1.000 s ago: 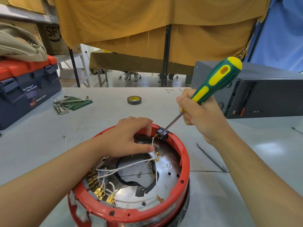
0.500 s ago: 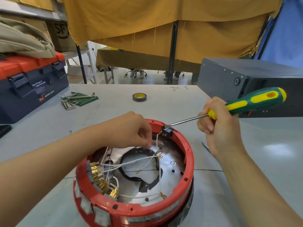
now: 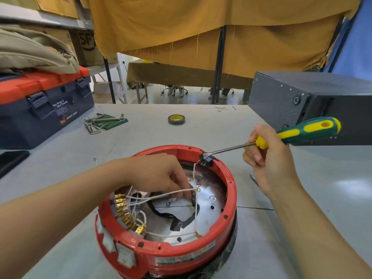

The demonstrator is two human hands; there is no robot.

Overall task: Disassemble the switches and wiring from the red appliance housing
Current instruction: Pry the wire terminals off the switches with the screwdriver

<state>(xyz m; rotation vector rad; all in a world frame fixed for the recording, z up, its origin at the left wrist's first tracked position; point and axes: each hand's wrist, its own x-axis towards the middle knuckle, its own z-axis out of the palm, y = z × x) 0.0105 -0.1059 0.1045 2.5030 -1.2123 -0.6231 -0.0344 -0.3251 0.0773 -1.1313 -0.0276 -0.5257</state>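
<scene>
Lowered since a second ago, the screwdriver [image 3: 298,131] in the gripping right hand [image 3: 269,158] lies nearly flat, tip on the switch [image 3: 206,159] at the housing's [image 3: 181,250] one o'clock rim, left hand [image 3: 159,174] pinching wires [image 3: 171,193] inside.

Grey table [image 3: 141,141]: housing [image 3: 181,256], toolbox [image 3: 40,109], tape [image 3: 176,119].

Housing sitting near on the table — tools lying behind

The housing [image 3: 181,256] is sitting on the table [image 3: 302,238]; toolbox [image 3: 40,109] far left, hex keys [image 3: 96,122] and tape roll [image 3: 176,119] behind, case [image 3: 281,97] right.
</scene>
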